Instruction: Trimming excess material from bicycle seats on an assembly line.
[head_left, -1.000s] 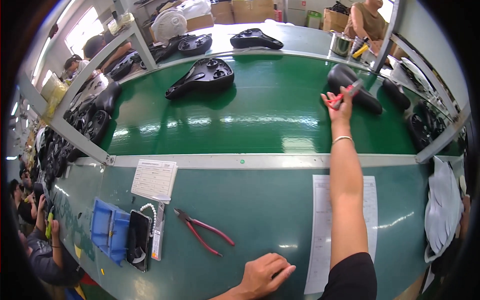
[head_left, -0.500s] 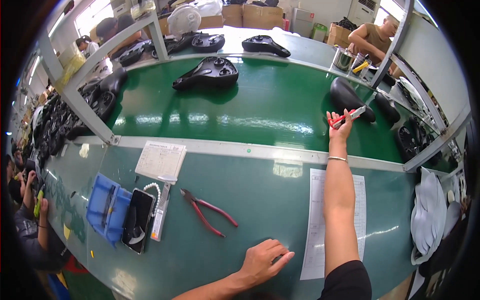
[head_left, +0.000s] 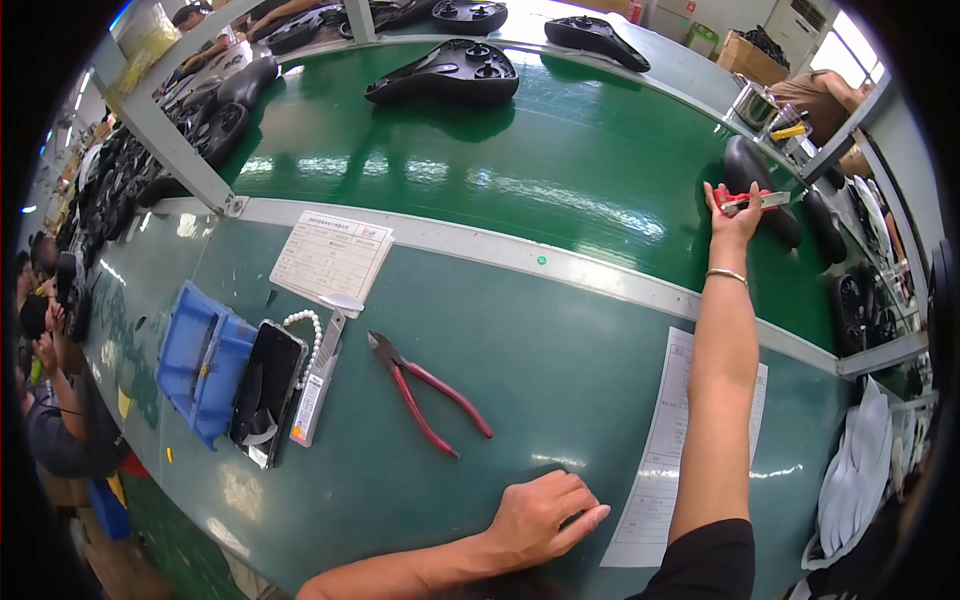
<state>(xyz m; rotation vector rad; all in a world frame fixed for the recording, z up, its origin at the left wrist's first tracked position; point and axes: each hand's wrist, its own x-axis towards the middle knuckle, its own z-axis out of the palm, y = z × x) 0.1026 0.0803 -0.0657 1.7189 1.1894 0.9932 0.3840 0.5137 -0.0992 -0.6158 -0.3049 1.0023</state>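
Right hand (head_left: pixel 736 222) outstretched with tool (head_left: pixel 765 200) (left hand (head_left: pixel 545 518) curled).

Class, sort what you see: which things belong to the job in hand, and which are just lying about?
Probably belonging:
red-handled tool, held in the right hand
black saddle, beside that hand
upturned saddle, farther left on the green surface

Apparently just lying about:
pliers
phone
blue tray
paper stack

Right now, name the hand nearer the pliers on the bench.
Left. The left hand is below-right of the pliers; the right hand is farther, above-right, over the green surface.
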